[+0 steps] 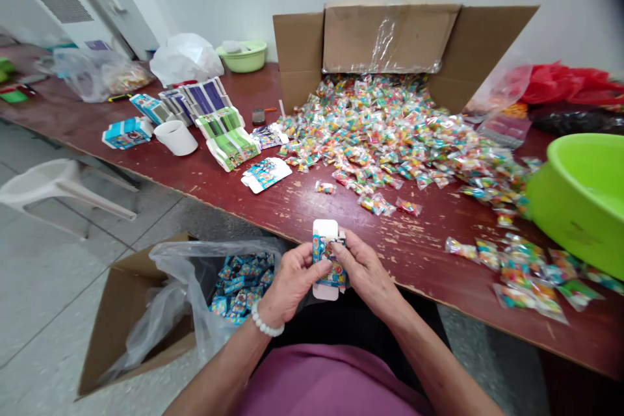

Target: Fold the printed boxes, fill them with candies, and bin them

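Note:
Both hands hold one small blue printed candy box (322, 250) at the table's front edge. Its white end flaps stick out at top and bottom. My left hand (295, 276) grips the box from the left, thumb across its face. My right hand (361, 266) closes on the right side, thumb on the front. Just beyond lie a few wrapped candy packets (325, 188) and a flat blue carton (266, 174). Behind them a big heap of candy packets (380, 130) spills from a cardboard box (390, 39) tipped on its side.
Left on the table (219, 192) are a white mug (176, 138), stacks of flat green cartons (229, 136) and a pale green basin (244, 57). A bright green basin (580, 201) stands right. On the floor, a plastic-lined carton (121, 312) holds blue candy boxes (244, 279); a white stool (63, 182) stands beyond.

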Demonstrator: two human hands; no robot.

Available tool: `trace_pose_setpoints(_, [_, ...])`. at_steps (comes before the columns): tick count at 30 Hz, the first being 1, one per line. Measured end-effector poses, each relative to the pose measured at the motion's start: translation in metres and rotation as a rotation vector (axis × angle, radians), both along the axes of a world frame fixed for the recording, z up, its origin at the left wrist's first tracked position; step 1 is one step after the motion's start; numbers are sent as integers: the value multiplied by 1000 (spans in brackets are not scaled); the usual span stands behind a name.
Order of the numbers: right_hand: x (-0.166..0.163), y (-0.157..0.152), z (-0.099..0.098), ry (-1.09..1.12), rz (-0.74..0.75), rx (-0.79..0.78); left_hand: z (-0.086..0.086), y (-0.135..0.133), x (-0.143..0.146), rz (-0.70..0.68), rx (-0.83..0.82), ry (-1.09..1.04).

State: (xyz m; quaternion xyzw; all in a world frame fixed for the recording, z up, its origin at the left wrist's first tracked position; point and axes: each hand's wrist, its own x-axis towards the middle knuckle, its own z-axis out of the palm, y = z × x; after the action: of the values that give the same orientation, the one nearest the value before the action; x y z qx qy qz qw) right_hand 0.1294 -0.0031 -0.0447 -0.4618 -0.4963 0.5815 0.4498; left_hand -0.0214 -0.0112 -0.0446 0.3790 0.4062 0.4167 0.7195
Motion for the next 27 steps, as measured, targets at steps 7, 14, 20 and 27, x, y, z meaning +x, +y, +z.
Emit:
trace_pose_setpoints(7, [-14,-8,-5,215,-208,-17,4,-7,9,251,97,16])
trace_pose_setpoints(14, [-1,0,-7,183,-149,-18,7,-1,-2,109,37,50])
trace_pose_setpoints(20, [16,14,2,212,-55,-187,5,-1,-5,5,162,221])
trace_pose_setpoints(27, [15,11,10,183,-15,-129,0,-7,1,113,-32,16])
